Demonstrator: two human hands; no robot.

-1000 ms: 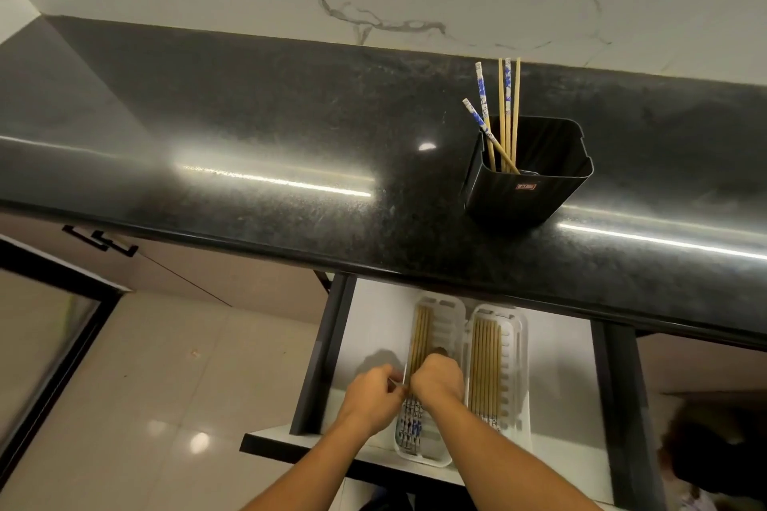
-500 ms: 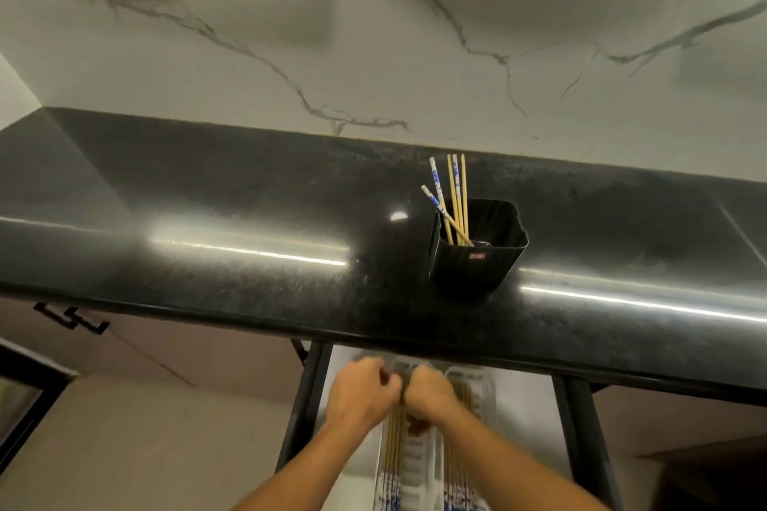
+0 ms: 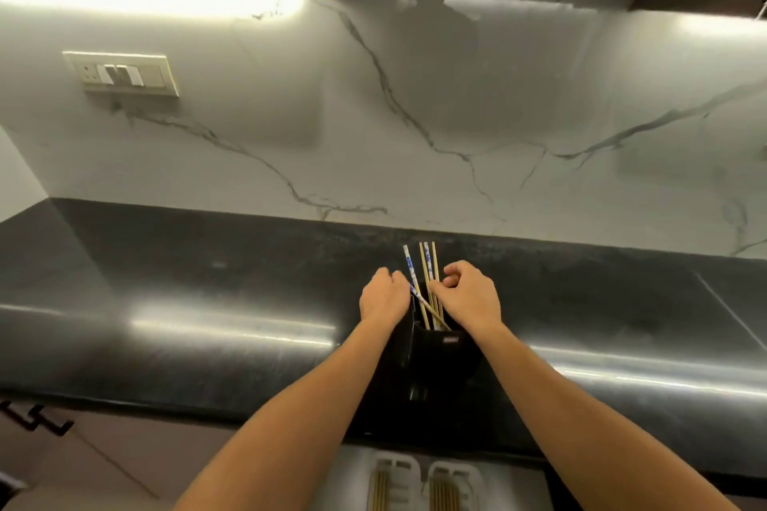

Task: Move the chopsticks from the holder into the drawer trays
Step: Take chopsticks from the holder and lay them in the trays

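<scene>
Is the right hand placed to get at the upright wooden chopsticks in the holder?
Probably yes. The right hand is at the holder, its curled fingers right beside the wooden chopsticks, whose tops stand free above the rim. Nothing lies between them.

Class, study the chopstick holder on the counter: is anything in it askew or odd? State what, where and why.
One blue-patterned chopstick leans diagonally across the black holder, its top toward the left hand, while the other chopsticks stand nearly upright. Nothing looks spilled or damaged.
</scene>
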